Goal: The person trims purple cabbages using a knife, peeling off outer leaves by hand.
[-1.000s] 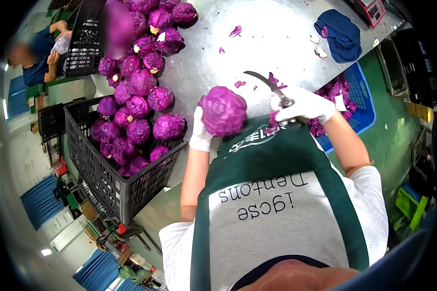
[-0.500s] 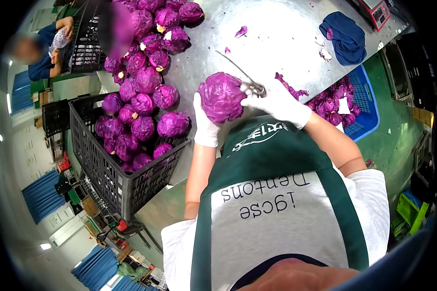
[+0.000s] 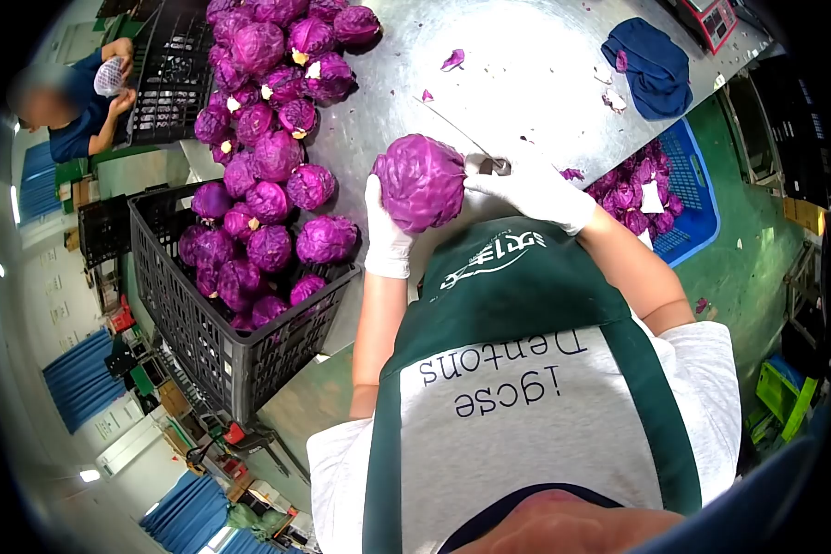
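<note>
My left hand (image 3: 387, 231), in a white glove, holds a purple cabbage (image 3: 420, 183) from its left and lower side, above the table's near edge. At the cabbage's right side is my right hand (image 3: 526, 189), also gloved, with its fingers closed round the handle of a knife (image 3: 462, 134). The thin blade points up and to the left, beyond the cabbage. My right fingertips touch the cabbage or lie very close to it. A loose leaf piece (image 3: 572, 174) lies just right of my right hand.
More cabbages (image 3: 277, 155) are piled on the metal table (image 3: 388, 102) and in a black crate (image 3: 240, 360) at left. A blue basket (image 3: 697, 189) of leaves stands at right. A blue cloth (image 3: 651, 69) and red scale (image 3: 714, 23) lie beyond. Another person (image 3: 69, 111) is at far left.
My right hand has come left to the cabbage with the knife, and the leaf pieces it held are gone from it. The cabbage has moved slightly up the view in my left hand.
</note>
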### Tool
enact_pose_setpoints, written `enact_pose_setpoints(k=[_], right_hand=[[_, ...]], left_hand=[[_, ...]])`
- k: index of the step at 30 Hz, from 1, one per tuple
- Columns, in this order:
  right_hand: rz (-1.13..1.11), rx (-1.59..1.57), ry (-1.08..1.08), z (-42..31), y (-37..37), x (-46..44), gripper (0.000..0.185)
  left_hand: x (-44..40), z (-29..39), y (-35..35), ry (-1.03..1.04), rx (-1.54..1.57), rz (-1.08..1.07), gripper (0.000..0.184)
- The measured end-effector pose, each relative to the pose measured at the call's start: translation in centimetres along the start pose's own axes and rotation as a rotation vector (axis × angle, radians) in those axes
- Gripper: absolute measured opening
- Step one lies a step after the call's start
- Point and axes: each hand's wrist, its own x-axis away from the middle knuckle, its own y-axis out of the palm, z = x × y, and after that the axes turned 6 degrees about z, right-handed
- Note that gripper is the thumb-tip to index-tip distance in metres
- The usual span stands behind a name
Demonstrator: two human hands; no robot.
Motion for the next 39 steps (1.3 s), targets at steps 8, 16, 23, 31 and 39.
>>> enact_pose_setpoints(k=[8, 16, 23, 31, 39], right_hand=[[-0.522, -0.186, 0.292, -2.3, -3.3, 2.0, 0.022], [-0.085, 0.032, -0.117, -0.4, 0.5, -0.7, 0.04], [-0.104, 0.458, -0.296, -1.4, 0.3, -1.2, 0.036], [-0.507, 0.175, -0.216, -0.3, -2.3, 0.0, 0.015], [-0.045, 0.111, 0.23, -0.1, -1.9, -0.2, 0.056]], left_hand=[[-1.6, 0.2, -1.3, 0.097, 0.104, -0.007, 0.074], [-1.6, 0.7, -1.7, 0.2, -0.111, -0.073, 0.068], [-2.1, 0.2, -1.6, 0.371, -0.289, -0.134, 0.055], [-0.3, 0.6, 2.0, 0.005, 0.103, 0.148, 0.071], [-1.2, 0.8, -0.3, 0.129, 0.112, -0.074, 0.071]])
